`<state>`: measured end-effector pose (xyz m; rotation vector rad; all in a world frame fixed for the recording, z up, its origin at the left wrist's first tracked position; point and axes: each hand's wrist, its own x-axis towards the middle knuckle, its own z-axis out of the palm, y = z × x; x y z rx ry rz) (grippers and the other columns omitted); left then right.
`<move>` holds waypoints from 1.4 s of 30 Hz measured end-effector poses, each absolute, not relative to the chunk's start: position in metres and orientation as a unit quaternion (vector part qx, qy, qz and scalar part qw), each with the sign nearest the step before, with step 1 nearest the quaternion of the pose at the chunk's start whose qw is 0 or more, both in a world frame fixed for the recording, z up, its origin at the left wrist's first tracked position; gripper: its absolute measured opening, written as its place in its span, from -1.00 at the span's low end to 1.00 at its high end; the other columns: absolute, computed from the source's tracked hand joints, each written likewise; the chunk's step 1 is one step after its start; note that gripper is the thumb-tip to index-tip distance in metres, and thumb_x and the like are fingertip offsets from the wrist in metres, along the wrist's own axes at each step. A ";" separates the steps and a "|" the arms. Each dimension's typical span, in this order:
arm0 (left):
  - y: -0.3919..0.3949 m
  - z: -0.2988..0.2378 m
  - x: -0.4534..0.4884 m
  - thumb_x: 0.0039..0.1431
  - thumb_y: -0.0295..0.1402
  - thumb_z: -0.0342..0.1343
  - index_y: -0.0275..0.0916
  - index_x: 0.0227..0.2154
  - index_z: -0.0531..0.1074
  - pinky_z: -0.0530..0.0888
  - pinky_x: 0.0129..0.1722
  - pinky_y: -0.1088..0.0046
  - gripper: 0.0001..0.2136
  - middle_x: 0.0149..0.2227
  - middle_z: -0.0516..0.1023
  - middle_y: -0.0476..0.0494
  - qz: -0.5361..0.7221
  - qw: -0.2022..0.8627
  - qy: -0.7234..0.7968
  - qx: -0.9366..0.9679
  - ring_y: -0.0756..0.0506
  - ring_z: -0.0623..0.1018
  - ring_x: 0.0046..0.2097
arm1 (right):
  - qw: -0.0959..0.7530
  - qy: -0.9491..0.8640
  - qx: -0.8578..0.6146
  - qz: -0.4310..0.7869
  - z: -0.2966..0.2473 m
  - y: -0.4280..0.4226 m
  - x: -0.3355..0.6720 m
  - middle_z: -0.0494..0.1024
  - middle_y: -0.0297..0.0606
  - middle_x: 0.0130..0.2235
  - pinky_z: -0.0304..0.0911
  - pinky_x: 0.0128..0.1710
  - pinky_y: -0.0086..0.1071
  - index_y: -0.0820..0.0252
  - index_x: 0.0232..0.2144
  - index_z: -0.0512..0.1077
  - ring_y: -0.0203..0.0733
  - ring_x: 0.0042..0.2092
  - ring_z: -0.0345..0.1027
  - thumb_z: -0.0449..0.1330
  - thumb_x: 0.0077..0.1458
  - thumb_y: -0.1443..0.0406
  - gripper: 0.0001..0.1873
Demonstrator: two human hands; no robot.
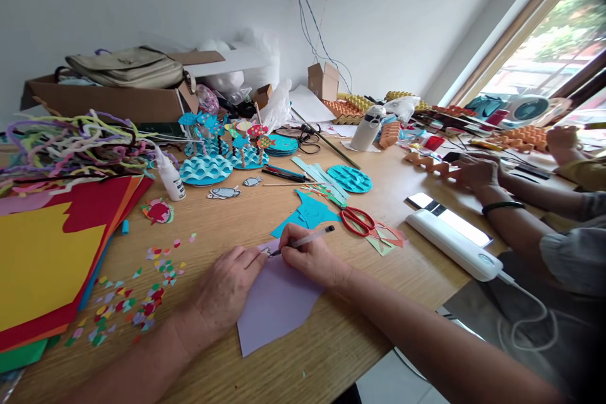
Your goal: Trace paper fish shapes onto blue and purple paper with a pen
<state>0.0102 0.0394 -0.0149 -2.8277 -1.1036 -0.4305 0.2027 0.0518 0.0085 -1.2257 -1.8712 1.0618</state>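
Note:
A sheet of lilac paper (277,306) lies on the wooden table (331,341) in front of me. My left hand (225,290) rests flat on its left edge, fingers stretched out and pressing the paper down. My right hand (310,259) is closed around a pen (305,240), whose tip touches a small drawn shape near the paper's top corner. Just beyond the hands lie blue paper offcuts (305,213) and red-handled scissors (357,221).
Stacked coloured card (52,259) and paper confetti (137,297) lie at left, with a glue bottle (170,178), pipe cleaners (66,139) and blue wave-and-fish models (222,151). A white power bank (454,245) lies at right. Another person's hands (478,170) work on orange folded paper at far right.

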 end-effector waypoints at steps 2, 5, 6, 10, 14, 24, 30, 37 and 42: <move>0.041 -0.016 0.009 0.15 -0.65 -0.17 -0.28 -0.13 0.39 0.42 -0.11 0.27 -0.67 -0.10 0.47 -0.18 -0.153 0.025 -0.358 -0.921 -0.15 0.42 -0.12 | 0.322 -0.713 -0.462 0.419 0.008 0.055 0.202 0.30 -0.49 -0.63 0.04 -0.57 -0.53 0.14 -0.50 0.22 -0.37 -0.57 0.15 -0.01 -0.17 0.48 -0.85; 0.043 -0.016 0.006 0.12 -0.69 -0.18 -0.30 -0.19 0.41 0.42 -0.11 0.28 -0.66 -0.14 0.49 -0.19 -0.171 0.005 -0.352 -0.920 -0.14 0.43 -0.12 | 0.319 -0.722 -0.454 0.413 0.005 0.057 0.200 0.31 -0.48 -0.62 0.03 -0.59 -0.53 0.15 -0.49 0.23 -0.36 -0.57 0.16 0.00 -0.17 0.48 -0.84; 0.044 -0.016 0.005 0.11 -0.69 -0.18 -0.30 -0.20 0.41 0.43 -0.11 0.29 -0.66 -0.15 0.49 -0.19 -0.175 -0.003 -0.350 -0.920 -0.14 0.43 -0.12 | 0.320 -0.727 -0.448 0.410 0.004 0.057 0.199 0.31 -0.48 -0.62 0.02 -0.60 -0.54 0.15 -0.49 0.23 -0.37 -0.57 0.15 0.00 -0.17 0.48 -0.84; 0.046 -0.014 0.003 0.09 -0.71 -0.17 -0.26 -0.25 0.43 0.44 -0.13 0.33 -0.66 -0.18 0.51 -0.13 -0.201 -0.030 -0.344 -0.917 -0.11 0.45 -0.15 | 0.326 -0.752 -0.431 0.377 0.003 0.056 0.197 0.27 -0.49 -0.62 0.01 -0.59 -0.54 0.15 -0.52 0.23 -0.38 -0.57 0.10 0.01 -0.16 0.48 -0.86; 0.046 -0.011 0.004 0.06 -0.72 -0.17 -0.29 -0.28 0.44 0.45 -0.17 0.33 -0.65 -0.19 0.52 -0.16 -0.221 -0.032 -0.336 -0.915 -0.13 0.46 -0.17 | 0.317 -0.764 -0.437 0.353 0.004 0.056 0.196 0.25 -0.50 -0.61 0.00 -0.57 -0.55 0.15 -0.52 0.23 -0.39 -0.57 0.08 0.02 -0.15 0.48 -0.86; 0.046 -0.010 0.005 0.06 -0.73 -0.17 -0.29 -0.25 0.43 0.45 -0.18 0.34 -0.65 -0.20 0.51 -0.15 -0.221 -0.027 -0.337 -0.915 -0.12 0.45 -0.18 | 0.310 -0.778 -0.439 0.325 0.007 0.054 0.195 0.21 -0.50 -0.61 -0.02 -0.56 -0.53 0.15 -0.52 0.22 -0.39 -0.57 0.06 0.01 -0.15 0.49 -0.86; 0.045 -0.009 0.005 0.06 -0.74 -0.17 -0.29 -0.27 0.44 0.44 -0.20 0.35 -0.65 -0.21 0.51 -0.16 -0.220 -0.015 -0.336 -0.916 -0.13 0.45 -0.18 | 0.306 -0.779 -0.442 0.323 0.006 0.054 0.195 0.20 -0.51 -0.63 -0.04 -0.57 -0.53 0.15 -0.53 0.22 -0.39 -0.58 0.05 0.01 -0.16 0.48 -0.86; 0.045 -0.010 0.005 0.05 -0.75 -0.19 -0.32 -0.29 0.44 0.45 -0.21 0.29 -0.64 -0.21 0.51 -0.19 -0.213 -0.020 -0.335 -0.918 -0.16 0.44 -0.19 | 0.315 -0.780 -0.438 0.317 0.004 0.055 0.199 0.20 -0.51 -0.63 -0.04 -0.57 -0.54 0.16 -0.53 0.23 -0.40 -0.58 0.03 0.01 -0.15 0.48 -0.87; 0.045 -0.009 0.005 0.08 -0.74 -0.18 -0.32 -0.30 0.44 0.45 -0.22 0.31 -0.66 -0.22 0.51 -0.18 -0.205 -0.024 -0.341 -0.917 -0.14 0.44 -0.20 | 0.308 -0.769 -0.456 0.326 0.006 0.054 0.202 0.24 -0.50 -0.63 -0.03 -0.56 -0.53 0.16 -0.54 0.24 -0.39 -0.57 0.07 0.00 -0.17 0.50 -0.84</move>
